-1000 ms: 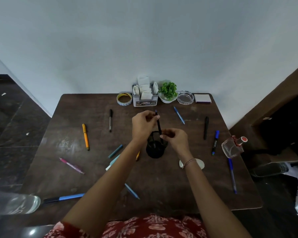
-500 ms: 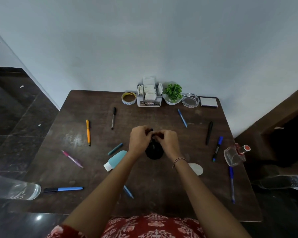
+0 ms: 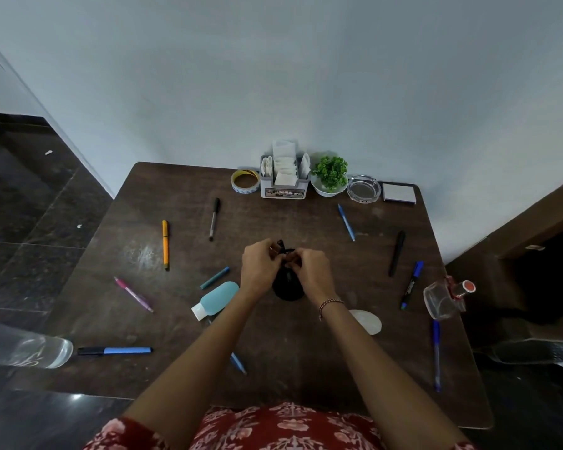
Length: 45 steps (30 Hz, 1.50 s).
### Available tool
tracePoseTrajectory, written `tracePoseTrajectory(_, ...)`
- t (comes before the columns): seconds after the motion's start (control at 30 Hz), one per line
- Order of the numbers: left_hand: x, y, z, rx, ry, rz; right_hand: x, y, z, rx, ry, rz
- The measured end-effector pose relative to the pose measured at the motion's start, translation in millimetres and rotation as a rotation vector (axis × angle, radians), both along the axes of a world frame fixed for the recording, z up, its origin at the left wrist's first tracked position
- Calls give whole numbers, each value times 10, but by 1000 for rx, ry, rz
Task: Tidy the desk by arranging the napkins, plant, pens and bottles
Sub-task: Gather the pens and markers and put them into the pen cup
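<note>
My left hand (image 3: 260,271) and right hand (image 3: 309,274) both pinch the black pen (image 3: 280,245), standing straight up in the cup (image 3: 288,292) right under them.

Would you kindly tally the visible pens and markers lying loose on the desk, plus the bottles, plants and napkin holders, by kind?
Loose pens and markers: 10
Bottles: 3
Plants: 1
Napkin holders: 1
Total: 15
</note>
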<state>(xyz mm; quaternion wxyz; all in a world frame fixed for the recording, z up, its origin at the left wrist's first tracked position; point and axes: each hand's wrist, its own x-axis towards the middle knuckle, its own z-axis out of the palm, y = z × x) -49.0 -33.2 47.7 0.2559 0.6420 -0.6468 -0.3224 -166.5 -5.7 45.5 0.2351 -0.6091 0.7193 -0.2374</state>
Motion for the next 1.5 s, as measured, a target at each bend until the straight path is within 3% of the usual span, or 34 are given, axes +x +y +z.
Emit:
tracePoseTrajectory(0.23,40,-12,5,4,-7,35,10,-3,-22,-27,-39,-28)
tracePoseTrajectory(0.53,281,-61,-77,-11,52,91,302,354,124,-167,-297,-186)
tracePoseTrajectory(0.67,431,-73,-166,99,115,186,513,486,21,-84,-442,-155)
tracePoseTrajectory(0.77,511,-83,-249,212,157,233,644,447,-238,113,-518,-155)
tracePoseTrajectory(0.97,523,-42,-398,458,166,173,812,338,-733,463,-799,-380)
tracePoseTrajectory(1.27,466,-28,-445,575,37,69,887,210,-651,483,-1205,-765)
tracePoseTrajectory(1.5,543,-93,-498,595,113,93,887,232,-601,478,-1141,-700)
